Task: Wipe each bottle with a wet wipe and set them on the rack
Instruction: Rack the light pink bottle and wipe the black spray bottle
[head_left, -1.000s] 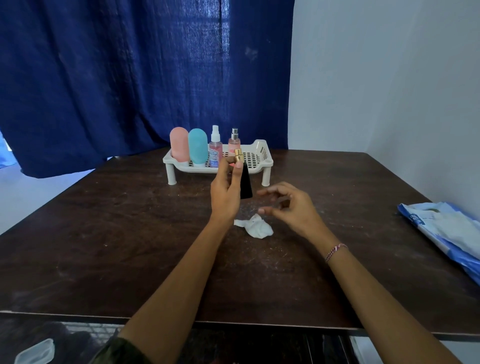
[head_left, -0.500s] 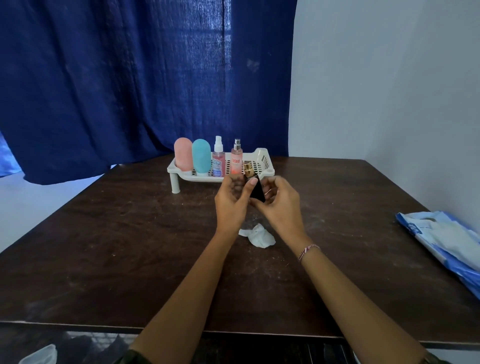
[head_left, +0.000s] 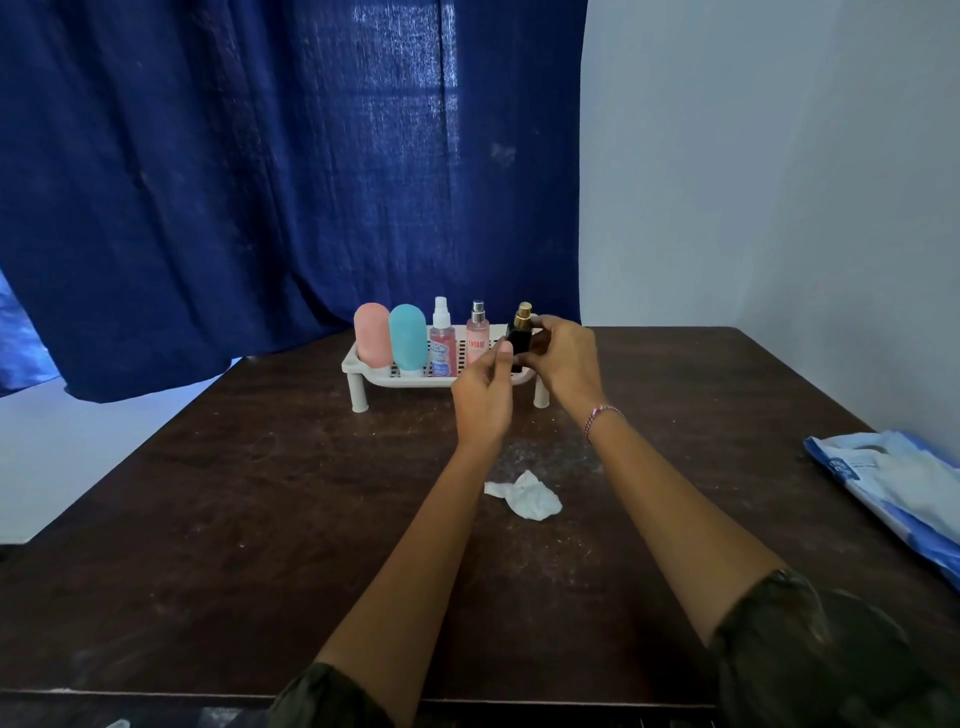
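The fingers (head_left: 546, 326) of the right hand (head_left: 566, 358) curl round a small black bottle (head_left: 519, 339) with a gold spray cap (head_left: 523, 312), upright at the right end of the white rack (head_left: 363, 371); its base is hidden. The left hand (head_left: 483, 400) has its thumb at the bottle's left side; whether it grips, I cannot tell. 4 other bottles (head_left: 408, 338) stand in the rack: pink, teal and 2 pinkish sprayers. A crumpled wet wipe (head_left: 527, 496) lies on the table (head_left: 260, 493).

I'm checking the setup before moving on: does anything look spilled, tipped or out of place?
Nothing is spilled or tipped. The four bottles on the rack stand upright in a row, and the right hand holds the black bottle upright at the rack's right end. The only stray item is a crumpled wipe lying on the table.
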